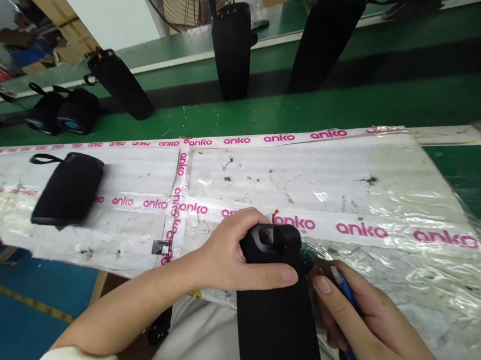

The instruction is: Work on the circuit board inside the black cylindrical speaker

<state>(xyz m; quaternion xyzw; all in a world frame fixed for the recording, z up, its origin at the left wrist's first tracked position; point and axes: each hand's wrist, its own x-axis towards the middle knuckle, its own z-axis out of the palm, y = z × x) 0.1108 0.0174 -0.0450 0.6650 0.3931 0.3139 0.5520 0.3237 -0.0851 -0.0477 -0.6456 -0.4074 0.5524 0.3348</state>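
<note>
My left hand is wrapped round the upper end of a black cylindrical speaker, its thumb lying across the front. The speaker leans over my lap at the edge of the covered bench, its dark end cap and strap loop facing up. At its right side my right hand grips a blue utility knife. The knife's metal tip points toward the speaker's side near the top; whether it touches cannot be told. A short piece of coloured wire shows just behind the speaker.
A second black speaker with a strap lies on the white anko-printed sheet to the left. Farther back, on the green conveyor, stand several black speakers, one a tall body with wires on top. A fan is behind.
</note>
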